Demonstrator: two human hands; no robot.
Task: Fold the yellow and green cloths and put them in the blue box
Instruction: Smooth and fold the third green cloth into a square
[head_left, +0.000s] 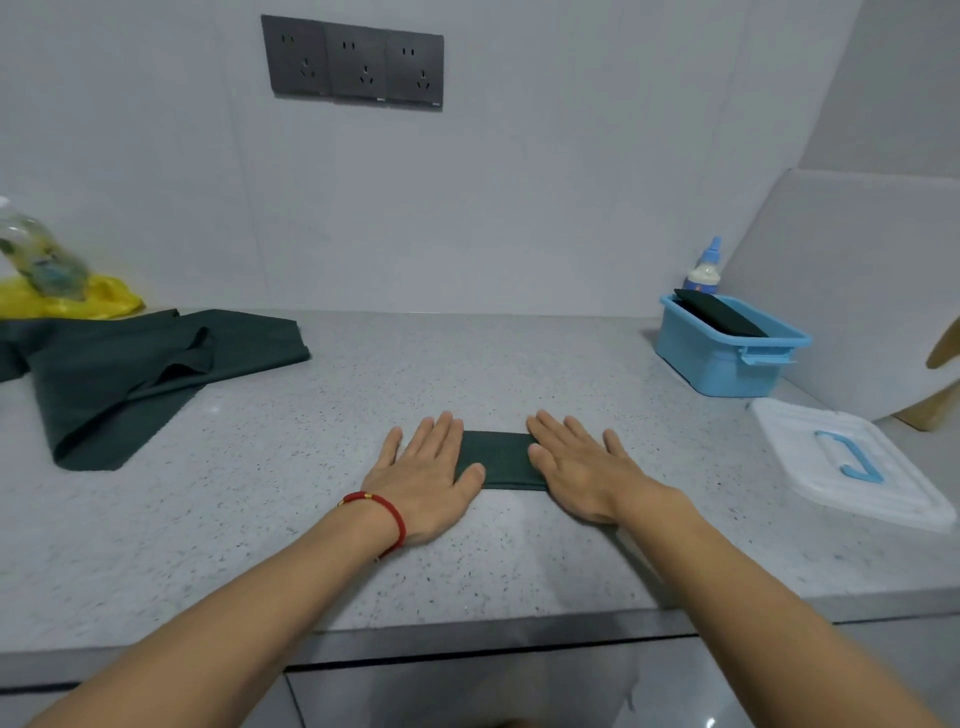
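Note:
A small folded dark green cloth lies flat on the speckled counter in front of me. My left hand presses flat on its left end with straight fingers. My right hand lies flat on its right end the same way. The blue box stands at the back right with a folded dark green cloth inside it. A loose, unfolded dark green cloth is spread at the back left. A yellow cloth is bunched behind it by the wall.
A white lid with a blue handle lies at the right, in front of the box. A small bottle with a blue cap stands behind the box. A clear plastic bottle rests on the yellow cloth. The counter's front edge runs below my forearms.

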